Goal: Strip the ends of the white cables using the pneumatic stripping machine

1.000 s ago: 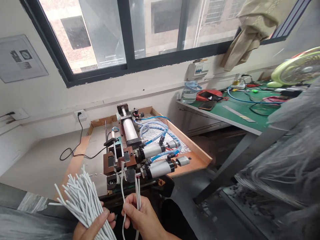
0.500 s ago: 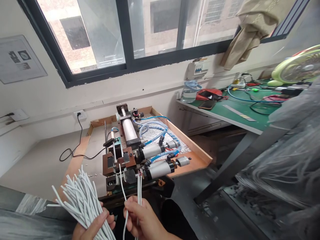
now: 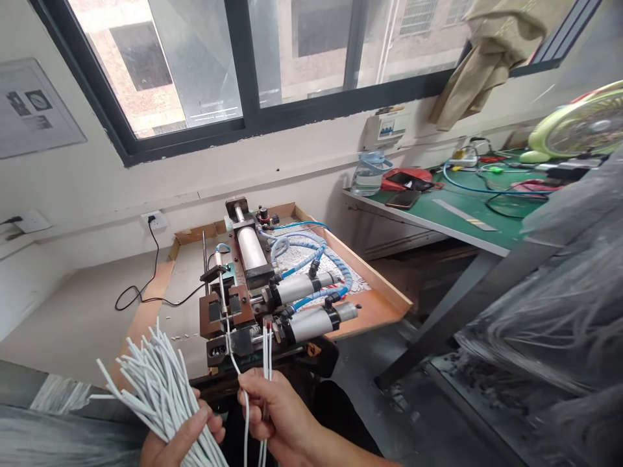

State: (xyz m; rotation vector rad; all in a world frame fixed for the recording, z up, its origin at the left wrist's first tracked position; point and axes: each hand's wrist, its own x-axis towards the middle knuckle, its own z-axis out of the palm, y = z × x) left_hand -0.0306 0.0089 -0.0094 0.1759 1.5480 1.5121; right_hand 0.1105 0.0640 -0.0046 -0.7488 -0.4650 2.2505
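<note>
My left hand (image 3: 187,431) is closed around a thick bundle of white cables (image 3: 156,383), their ends fanned out to the upper left. Between thumb and forefinger, my right hand (image 3: 272,408) pinches a single white cable (image 3: 235,360), whose far end reaches into the jaws of a pneumatic machine (image 3: 228,311). The same hand also keeps a few more white cables (image 3: 267,357) in its fingers; red shows at their upper ends. Silver air cylinders (image 3: 311,324) lie on the machine's right side.
A wooden-edged tray (image 3: 384,308) surrounds the machine, with white scraps (image 3: 357,285) and blue air hoses (image 3: 335,263) in it. To the right stands a green table (image 3: 467,201) with a water jug (image 3: 368,174), a phone (image 3: 403,198) and a fan (image 3: 579,123). Plastic-wrapped material (image 3: 549,324) hangs at the right.
The machine's cylinder rods on the right have drawn in and its front jaws have shifted and closed about the single cable. My right hand has moved slightly left and up.
</note>
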